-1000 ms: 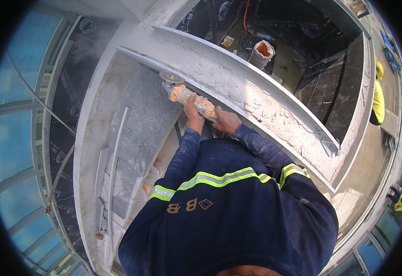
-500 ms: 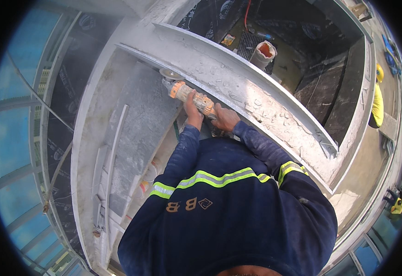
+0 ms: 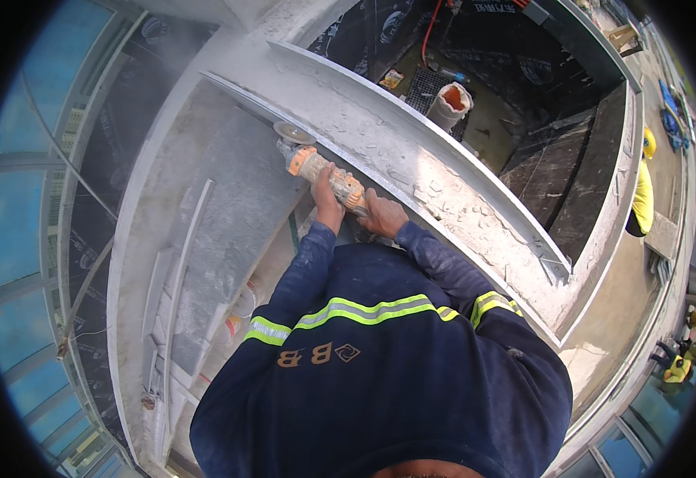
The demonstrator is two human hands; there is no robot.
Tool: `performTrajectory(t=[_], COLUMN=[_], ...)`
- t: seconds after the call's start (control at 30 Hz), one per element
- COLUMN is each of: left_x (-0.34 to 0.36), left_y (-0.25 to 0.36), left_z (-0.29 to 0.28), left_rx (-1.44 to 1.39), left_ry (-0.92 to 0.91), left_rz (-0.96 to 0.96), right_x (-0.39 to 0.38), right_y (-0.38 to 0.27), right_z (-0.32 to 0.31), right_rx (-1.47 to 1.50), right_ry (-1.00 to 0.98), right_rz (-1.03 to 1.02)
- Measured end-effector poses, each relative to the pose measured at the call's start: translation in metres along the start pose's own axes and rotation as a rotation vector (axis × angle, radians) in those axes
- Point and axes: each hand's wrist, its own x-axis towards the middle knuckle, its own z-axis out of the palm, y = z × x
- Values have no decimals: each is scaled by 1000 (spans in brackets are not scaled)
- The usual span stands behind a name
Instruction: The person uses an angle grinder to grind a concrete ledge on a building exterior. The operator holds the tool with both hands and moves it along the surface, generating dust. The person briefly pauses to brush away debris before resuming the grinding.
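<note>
A dusty orange-and-white angle grinder (image 3: 306,162) lies slantwise across both hands. My left hand (image 3: 329,196) is wrapped round the middle of its body, while my right hand (image 3: 383,213) grips the rear end. At the far end, the grinder's round disc (image 3: 294,132) is at the long metal flange (image 3: 244,94) that runs along the near side of the pale concrete ledge (image 3: 443,182). Whether the disc touches the metal is hard to tell. Pale dust coats the tool and my fingers.
Beyond the ledge, a pit holds a wrapped pipe stub (image 3: 449,107) and a black grate (image 3: 425,86). Long metal strips (image 3: 185,275) lie on the grey slab at left. A person in a yellow top (image 3: 641,199) is at far right. Haze hangs at upper left.
The view has shifted a little, so the surroundings sit slightly farther left. Both hands keep their hold on the angle grinder, its disc still at the metal flange.
</note>
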Motion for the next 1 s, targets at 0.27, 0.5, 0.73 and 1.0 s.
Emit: performTrajectory(t=[0.27, 0.5, 0.73, 1.0], left_x=[-15, 5, 30, 1], left_y=[-3, -3, 0, 2], left_z=[2, 2, -4, 6], left_rx=[2, -20, -12, -4], left_ry=[6, 8, -9, 22], left_rz=[3, 28, 34, 1], right_x=[-11, 6, 26, 4], right_y=[6, 5, 8, 4], right_z=[2, 1, 11, 4], right_rx=[4, 11, 9, 27], right_ry=[21, 6, 23, 17], right_rz=[-46, -22, -33, -22])
